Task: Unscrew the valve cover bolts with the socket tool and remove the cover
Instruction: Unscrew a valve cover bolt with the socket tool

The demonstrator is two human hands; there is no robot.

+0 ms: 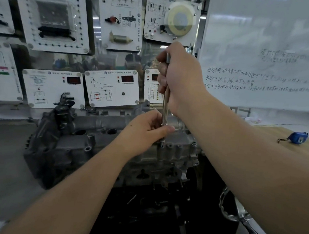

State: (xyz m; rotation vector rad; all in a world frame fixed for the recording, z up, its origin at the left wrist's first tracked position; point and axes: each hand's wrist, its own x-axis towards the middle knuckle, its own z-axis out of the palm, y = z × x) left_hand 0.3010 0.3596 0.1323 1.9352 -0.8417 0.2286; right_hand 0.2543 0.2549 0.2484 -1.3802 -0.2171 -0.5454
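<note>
A grey cast valve cover [98, 131] tops the engine block in the middle of the view. A long chrome socket tool [165, 106] stands upright over a bolt [161, 144] near the cover's right end. My right hand [179, 76] grips the tool's upper shaft, with its top end showing above my fingers. My left hand [145, 130] pinches the lower shaft just above the socket tip. The bolt head itself is hidden under the tip.
White training panels [112, 87] hang on the wall behind the engine. A whiteboard [262, 51] stands at the right. A blue tape measure [298, 138] lies on a wooden table [275, 135]. A chrome ratchet handle [248, 225] sits low at the right.
</note>
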